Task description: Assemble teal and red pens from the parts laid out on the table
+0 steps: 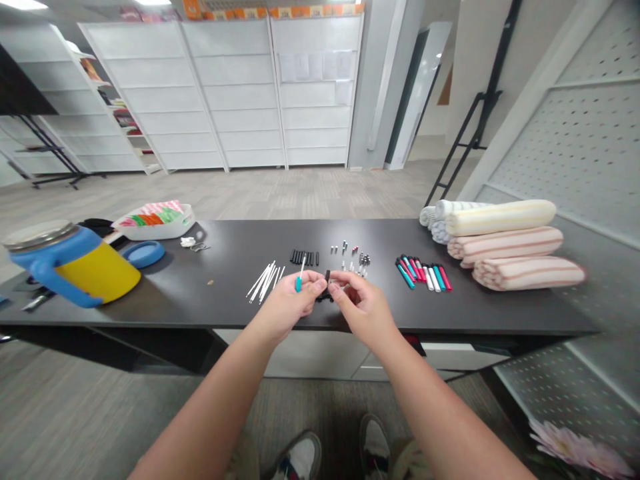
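Observation:
My left hand [286, 300] is closed above the near edge of the dark table [235, 257]. A teal pen piece [299, 284] with a thin white stick pointing up is gripped in it. My right hand [364, 305] meets it fingertip to fingertip, pinching a small black piece [327, 275] that looks like a pen cap. More black pieces show just below the fingers, partly hidden. Beyond my left hand lie several white thin sticks [264, 283] and a row of black caps [304, 257]. Small silver and white parts [364, 260] are scattered past my right hand.
Several teal, white and red marker-like pens [425, 275] lie right of my hands. Rolled striped towels [505, 247] are stacked at the right end. Leftward stand a blue-yellow jug [85, 267], a blue lid [143, 253] and a white tray [170, 230] with colourful packets.

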